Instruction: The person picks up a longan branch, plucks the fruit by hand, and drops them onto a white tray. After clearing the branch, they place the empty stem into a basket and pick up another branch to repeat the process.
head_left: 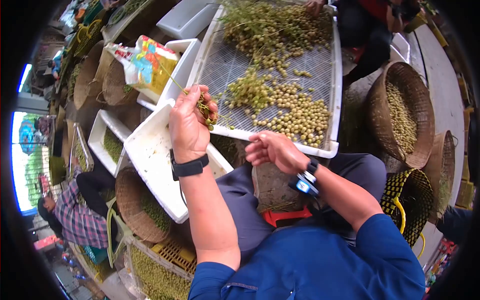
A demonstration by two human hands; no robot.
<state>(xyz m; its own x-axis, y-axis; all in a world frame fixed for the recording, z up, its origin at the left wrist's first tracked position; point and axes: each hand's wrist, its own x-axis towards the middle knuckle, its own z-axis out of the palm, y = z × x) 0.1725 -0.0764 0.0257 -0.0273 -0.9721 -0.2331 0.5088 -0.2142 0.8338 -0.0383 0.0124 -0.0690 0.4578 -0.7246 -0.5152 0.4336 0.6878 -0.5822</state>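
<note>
The stems (204,107) are in my left hand (191,120), over the near left corner of the tray (212,67). My left fingers are curled in and pinch the stems, with the palm turned up. One long stem sticks out past my thumb, and small round green fruits hang by my fingers. My fingers hide part of the bunch, so I cannot count the stems.

My right hand (277,152) is by the tray's near edge, half open with bent fingers. I cannot tell if a tiny bit is in it.

The one tray is white with a net floor. A big leafy heap (270,30) lies at its far edge, and a small leafy clump (248,92) is near the middle. Loose round fruits (300,115) lie toward the near right corner, too many to count.

Off the left edge I count at least four white boxes. The nearest box (155,152) is partly under my left arm, with little bits in it. A box (101,131) farther left has green stuff in it. One bright bag (150,65) leans in another.

Off the right edge is a brown basket (422,117) with round fruits, and a second one (444,165) is partly behind it.

A person's hand (315,6) at the far edge is cut off. Things far left are blurry.
</note>
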